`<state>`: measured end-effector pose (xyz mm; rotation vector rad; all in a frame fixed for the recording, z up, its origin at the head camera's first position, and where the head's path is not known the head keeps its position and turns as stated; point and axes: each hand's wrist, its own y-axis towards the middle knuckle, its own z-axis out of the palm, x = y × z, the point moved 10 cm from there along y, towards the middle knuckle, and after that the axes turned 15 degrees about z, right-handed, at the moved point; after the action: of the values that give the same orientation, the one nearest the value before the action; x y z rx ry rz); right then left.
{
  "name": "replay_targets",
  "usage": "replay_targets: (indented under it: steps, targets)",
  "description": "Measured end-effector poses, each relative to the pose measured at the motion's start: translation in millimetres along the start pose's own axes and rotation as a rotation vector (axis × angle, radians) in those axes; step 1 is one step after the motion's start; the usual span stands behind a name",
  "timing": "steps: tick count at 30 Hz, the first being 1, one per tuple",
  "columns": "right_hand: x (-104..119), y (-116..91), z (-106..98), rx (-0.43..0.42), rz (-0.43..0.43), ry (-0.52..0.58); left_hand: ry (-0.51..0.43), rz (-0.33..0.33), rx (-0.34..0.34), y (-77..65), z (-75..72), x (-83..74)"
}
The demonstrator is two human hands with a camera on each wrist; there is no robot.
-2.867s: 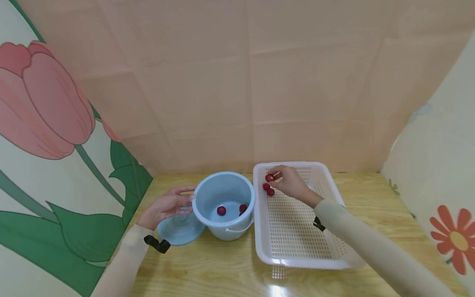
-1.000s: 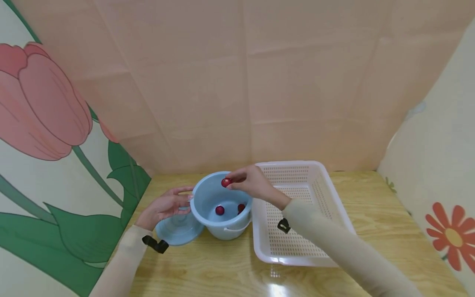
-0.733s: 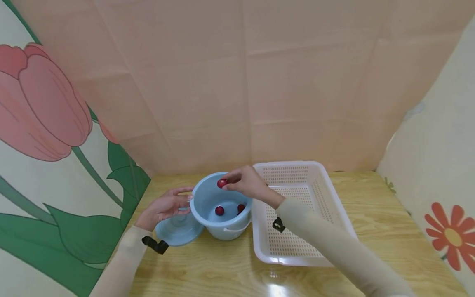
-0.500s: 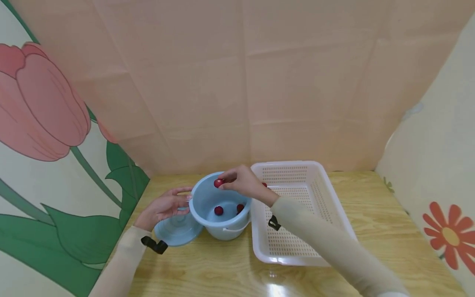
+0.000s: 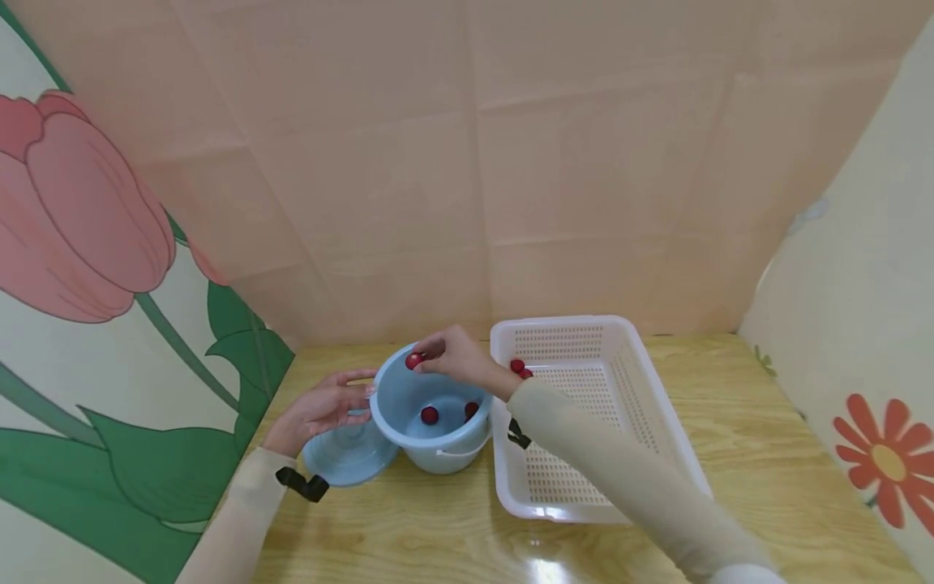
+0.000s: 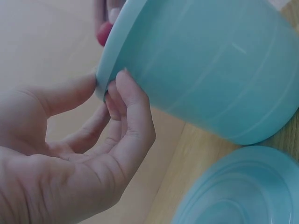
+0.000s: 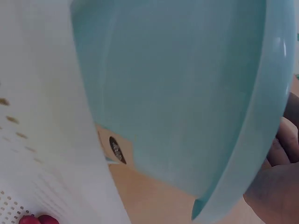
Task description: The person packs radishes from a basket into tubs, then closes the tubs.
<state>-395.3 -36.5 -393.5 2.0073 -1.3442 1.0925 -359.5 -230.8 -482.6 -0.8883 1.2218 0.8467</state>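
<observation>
In the head view a light blue bucket [image 5: 436, 462] stands upright on the table. My left hand [image 5: 328, 412] grips its left rim; the left wrist view shows the thumb at the lip and fingers underneath. Above the opening, my right hand [image 5: 460, 357] pinches a small red plum-like ball [image 5: 413, 362] between thumb and fingertips. Inside the bucket lie a second red ball [image 5: 429, 415] and a third red ball [image 5: 471, 410], partly behind the rim. The right wrist view shows my right hand only in part, beyond the bucket's lip, with its ball hidden.
Right of the bucket stands a white perforated basket [image 5: 549, 513], holding two similar red balls [image 5: 517, 365] near its left wall. A round blue lid [image 5: 349, 456] lies left of the bucket. An upright peach sheet [image 5: 365, 178] closes off the table's back.
My right hand has taken a red ball from the basket and moved left with it over the bucket. Lately it drifts further left. My left hand stays on the rim.
</observation>
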Motion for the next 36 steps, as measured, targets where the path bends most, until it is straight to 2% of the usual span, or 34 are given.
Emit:
replay_targets:
  steps: [10, 16, 19, 22, 26, 32, 36]
  targets:
    - [6, 6, 15, 0.037, 0.014, -0.002, -0.007, 0.004, 0.002, 0.7, -0.8, 0.1]
    - [1, 8, 13, 0.036, 0.062, 0.005, -0.01, 0.015, 0.005, 1.0, -0.6, 0.5]
    - [1, 5, 9, 0.041, 0.051, 0.023, -0.01, 0.015, 0.004, 1.2, -0.5, 1.1]
    - [-1, 0, -1, 0.026, 0.015, 0.028, -0.012, 0.011, 0.008, 1.6, 0.4, 1.5]
    - [-10, -7, -23, -0.046, -0.024, 0.005, -0.019, 0.013, 0.005, 2.1, 1.0, 1.1]
    - [-40, -25, -67, -0.186, -0.019, 0.037, -0.003, 0.011, 0.001, 3.2, 0.5, 1.2]
    - [-61, -38, -85, -0.227, 0.002, 0.046, 0.01, 0.011, -0.002, 2.7, -1.5, 1.5]
